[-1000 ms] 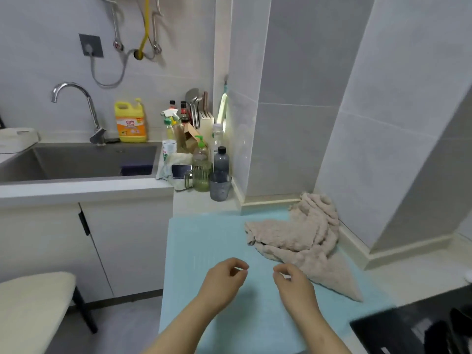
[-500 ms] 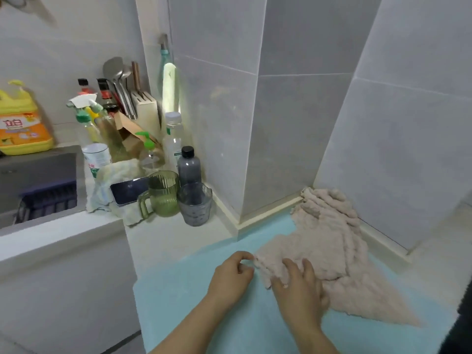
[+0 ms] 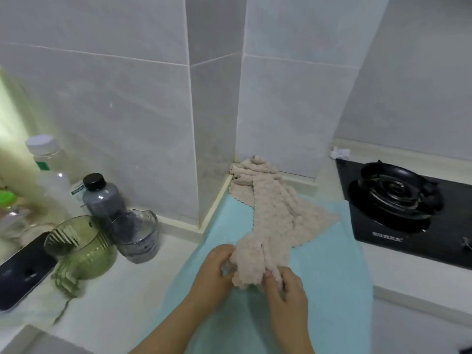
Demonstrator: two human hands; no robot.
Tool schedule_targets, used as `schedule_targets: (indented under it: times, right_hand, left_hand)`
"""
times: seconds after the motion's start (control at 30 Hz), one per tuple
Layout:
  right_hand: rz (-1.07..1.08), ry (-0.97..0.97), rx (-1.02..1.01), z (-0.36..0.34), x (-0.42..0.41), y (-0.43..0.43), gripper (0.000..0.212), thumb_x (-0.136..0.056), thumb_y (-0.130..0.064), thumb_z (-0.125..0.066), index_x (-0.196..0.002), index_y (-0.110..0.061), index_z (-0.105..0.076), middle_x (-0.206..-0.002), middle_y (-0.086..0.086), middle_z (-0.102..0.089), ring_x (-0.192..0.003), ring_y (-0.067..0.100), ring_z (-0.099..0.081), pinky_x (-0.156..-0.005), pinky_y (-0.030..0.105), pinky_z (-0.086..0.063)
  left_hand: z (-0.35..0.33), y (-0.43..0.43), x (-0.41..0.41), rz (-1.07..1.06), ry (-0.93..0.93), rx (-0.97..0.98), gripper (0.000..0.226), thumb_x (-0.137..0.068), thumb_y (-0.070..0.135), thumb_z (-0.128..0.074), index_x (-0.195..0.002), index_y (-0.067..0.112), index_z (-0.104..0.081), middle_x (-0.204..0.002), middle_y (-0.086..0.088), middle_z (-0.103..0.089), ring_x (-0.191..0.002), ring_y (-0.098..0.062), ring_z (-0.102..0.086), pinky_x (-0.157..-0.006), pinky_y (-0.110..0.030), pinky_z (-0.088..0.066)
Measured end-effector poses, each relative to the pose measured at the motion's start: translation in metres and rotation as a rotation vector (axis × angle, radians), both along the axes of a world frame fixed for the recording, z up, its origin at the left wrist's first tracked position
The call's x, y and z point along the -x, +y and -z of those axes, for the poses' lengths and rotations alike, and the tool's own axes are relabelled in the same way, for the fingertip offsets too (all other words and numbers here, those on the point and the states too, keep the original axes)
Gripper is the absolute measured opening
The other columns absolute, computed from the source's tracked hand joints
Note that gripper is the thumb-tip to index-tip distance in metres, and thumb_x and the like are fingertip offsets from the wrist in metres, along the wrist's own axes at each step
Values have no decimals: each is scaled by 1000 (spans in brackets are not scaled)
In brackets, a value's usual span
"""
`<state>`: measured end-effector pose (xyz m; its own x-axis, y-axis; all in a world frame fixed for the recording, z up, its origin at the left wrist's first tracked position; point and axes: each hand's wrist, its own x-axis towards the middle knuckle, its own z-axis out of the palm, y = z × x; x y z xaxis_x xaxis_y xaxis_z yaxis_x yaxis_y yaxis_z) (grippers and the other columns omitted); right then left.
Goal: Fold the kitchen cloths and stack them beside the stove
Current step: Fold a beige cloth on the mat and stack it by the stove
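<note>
Looking down at a pale counter (image 3: 122,290) set into a corner of large grey wall tiles (image 3: 127,111), we see a smooth light blue cloth (image 3: 332,272) spread flat across it. On that cloth lies the beige cloth (image 3: 275,215), nubbly and waffled with a scalloped edge, its far end bunched into the wall corner and its near end gathered at our hands. Our left hand (image 3: 212,279) curls its fingers round the near left edge, and our right hand (image 3: 286,295) pinches the near right edge, so both grip the beige cloth. To the right, just beside the blue cloth, sits a glossy black stove (image 3: 434,241) with a round burner (image 3: 393,192); white writing on its front is too blurred to read. At the left stand a ribbed green cup (image 3: 79,249), a smoky grey cup (image 3: 138,236), a dark bottle (image 3: 102,198) with a black cap, a clear bottle (image 3: 48,164) with a white cap and a green label we cannot read, and a dark phone (image 3: 20,272) lying flat.
</note>
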<state>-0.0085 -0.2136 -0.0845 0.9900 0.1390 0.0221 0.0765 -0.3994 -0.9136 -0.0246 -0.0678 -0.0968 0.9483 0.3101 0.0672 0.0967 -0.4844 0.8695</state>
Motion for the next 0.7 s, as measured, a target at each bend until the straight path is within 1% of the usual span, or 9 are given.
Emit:
schedule_targets:
  times: [0.07, 0.17, 0.23, 0.3, 0.33, 0.4, 0.53, 0.6, 0.7]
  right_hand:
    - [51, 35, -4, 16, 12, -5, 36, -91, -28, -56, -59, -43, -48, -65, -3, -45, -69, 18, -47, -58, 22, -33]
    - [67, -9, 87, 38, 22, -8, 28, -91, -35, -52, -64, -39, -45, -68, -3, -48, -73, 20, -48, -59, 24, -34]
    - [60, -84, 125, 45, 24, -7, 25, -91, -32, -52, -69, -36, -43, -73, 0, -51, -76, 19, -49, -62, 25, -35]
    - [61, -147, 106, 46, 26, -8, 25, -91, -33, -51, -68, -29, -43, -74, 3, -52, -76, 17, -48, -64, 27, -36]
    - [52, -172, 107, 47, 26, -9, 24, -91, -36, -49, -69, -26, -45, -76, 4, -53, -77, 17, -48, -66, 28, -37]
    - [22, -205, 143, 47, 27, -10, 24, -90, -36, -47, -74, -18, -49, -79, 6, -55, -78, 18, -48, -66, 29, -37]
    - [-40, -324, 231, 53, 42, -9, 31, -90, -21, -49, -64, -16, -33, -66, 0, -41, -68, 17, -37, -52, 25, -25]
    - [-68, -381, 332, 55, 51, -9, 33, -92, -16, -44, -64, -18, -28, -66, -3, -36, -71, 18, -35, -53, 29, -21]
    - [-94, -424, 469, 57, 62, -8, 33, -92, -11, -41, -64, -20, -25, -67, -4, -34, -71, 17, -36, -52, 27, -21]
  left_hand:
    - [10, 5, -1, 54, 0, -105, 24, -67, 8, -55, -84, 23, -63, -90, 6, -62, -86, -12, -55, -79, -33, -47]
    - [25, 7, 4, 114, 70, -129, 19, -80, 10, -53, -86, 27, -59, -88, 11, -57, -85, -14, -53, -73, -26, -42]
    - [34, 8, 7, 73, 24, -116, 20, -84, 12, -57, -96, 26, -62, -95, 9, -62, -90, -14, -57, -80, -31, -48]
    - [39, 6, 11, 36, -59, -107, 30, -85, 12, -61, -109, 30, -63, -102, 14, -63, -94, -7, -57, -84, -16, -45]
    - [40, 4, 13, 16, -93, -93, 31, -85, 11, -61, -109, 30, -63, -101, 18, -62, -93, -3, -55, -78, -5, -41]
    - [40, 5, 13, -12, -144, -53, 30, -84, 9, -62, -104, 31, -64, -96, 23, -60, -92, -1, -54, -72, 0, -36]
    - [47, 6, 19, 16, -223, -38, 27, -83, 12, -63, -97, 35, -66, -92, 24, -61, -93, -4, -58, -77, -8, -39]
    - [46, 6, 27, -17, -256, -13, 26, -82, 11, -63, -97, 31, -70, -90, 21, -63, -91, -5, -58, -73, -7, -40]
    - [40, 13, 36, 25, -201, 51, 26, -82, 9, -64, -100, 27, -71, -98, 9, -68, -95, -12, -61, -80, -22, -46]
